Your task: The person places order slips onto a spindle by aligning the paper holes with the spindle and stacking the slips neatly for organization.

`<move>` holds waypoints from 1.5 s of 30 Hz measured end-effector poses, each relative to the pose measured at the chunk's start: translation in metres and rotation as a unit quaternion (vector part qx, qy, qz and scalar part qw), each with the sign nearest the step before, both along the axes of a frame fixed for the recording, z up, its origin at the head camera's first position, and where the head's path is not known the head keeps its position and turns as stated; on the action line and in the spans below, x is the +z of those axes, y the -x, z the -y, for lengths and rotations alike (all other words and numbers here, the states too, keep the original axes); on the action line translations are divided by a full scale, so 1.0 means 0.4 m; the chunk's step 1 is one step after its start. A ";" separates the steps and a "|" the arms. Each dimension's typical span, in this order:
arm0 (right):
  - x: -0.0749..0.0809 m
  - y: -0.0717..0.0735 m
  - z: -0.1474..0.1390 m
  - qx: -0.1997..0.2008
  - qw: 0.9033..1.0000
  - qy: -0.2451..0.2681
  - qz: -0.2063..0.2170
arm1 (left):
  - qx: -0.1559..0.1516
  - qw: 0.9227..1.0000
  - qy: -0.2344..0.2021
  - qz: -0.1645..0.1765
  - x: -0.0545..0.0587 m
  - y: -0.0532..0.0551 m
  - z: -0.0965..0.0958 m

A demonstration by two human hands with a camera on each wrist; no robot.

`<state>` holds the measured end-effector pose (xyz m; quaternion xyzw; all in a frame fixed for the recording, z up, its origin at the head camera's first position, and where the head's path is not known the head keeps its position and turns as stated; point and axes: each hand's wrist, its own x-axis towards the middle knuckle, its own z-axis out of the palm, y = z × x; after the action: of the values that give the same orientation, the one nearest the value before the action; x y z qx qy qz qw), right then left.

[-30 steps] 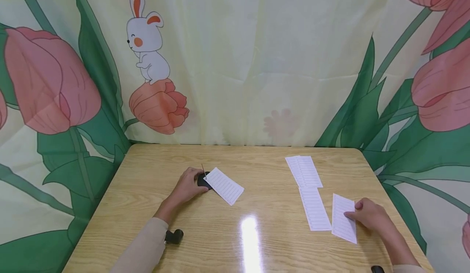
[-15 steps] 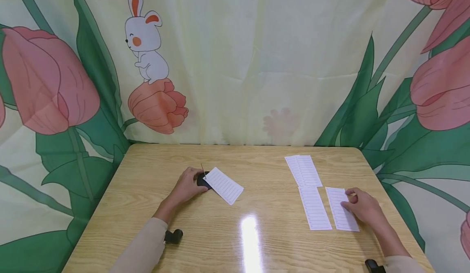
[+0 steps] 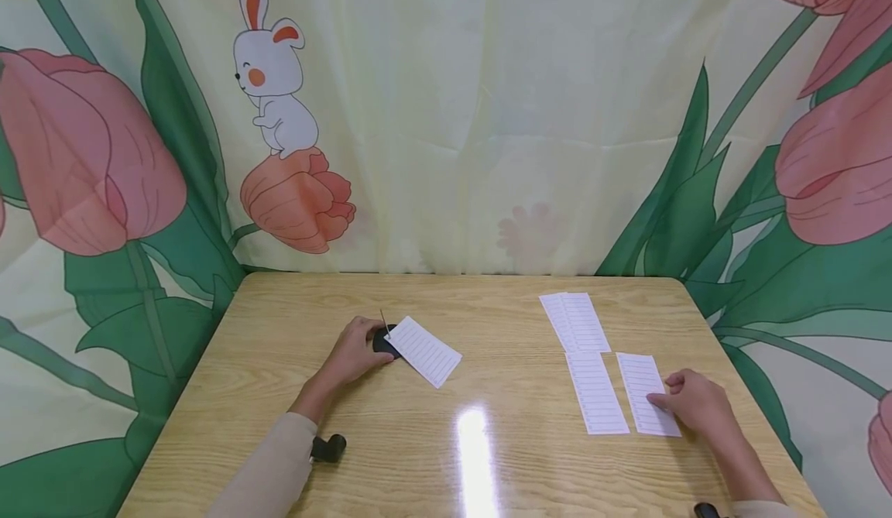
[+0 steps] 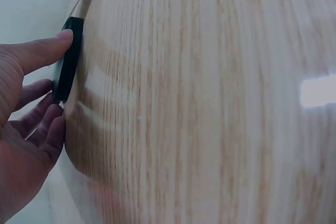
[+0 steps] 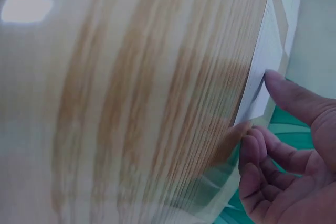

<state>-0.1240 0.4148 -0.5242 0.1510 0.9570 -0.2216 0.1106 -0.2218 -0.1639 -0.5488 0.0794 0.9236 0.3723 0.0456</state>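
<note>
My left hand (image 3: 357, 354) grips the black base of a receipt spike (image 3: 384, 343), whose thin needle points up. The left wrist view shows the thumb on top of that base (image 4: 70, 61). A white lined paper slip (image 3: 425, 351) lies with one corner at the needle and slants right. On the right side, another slip (image 3: 641, 386) lies flat on the table. My right hand (image 3: 700, 408) is at its right edge, thumb touching the paper. In the right wrist view the other fingers (image 5: 251, 153) hang loosely curled beyond the slip's edge.
Left of that slip lies a similar one (image 3: 597, 394). Behind it, two more slips (image 3: 587, 323) partly overlap. The wooden table (image 3: 502, 379) ends at a printed curtain (image 3: 446, 131). A bright reflection shows near the front.
The slip under my right hand has moved away from me and slightly left, and now lies beside its neighbour. The right hand has since drawn back slightly. My left hand stays put.
</note>
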 end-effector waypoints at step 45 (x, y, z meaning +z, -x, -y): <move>0.013 0.006 0.002 0.015 0.995 0.047 -0.082 | 0.005 1.000 -0.010 0.003 0.000 -0.003 -0.003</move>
<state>-0.1265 0.4140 -0.5188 0.1126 0.9535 -0.2763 0.0422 -0.2206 -0.1627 -0.5488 0.0743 0.9200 0.3822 0.0459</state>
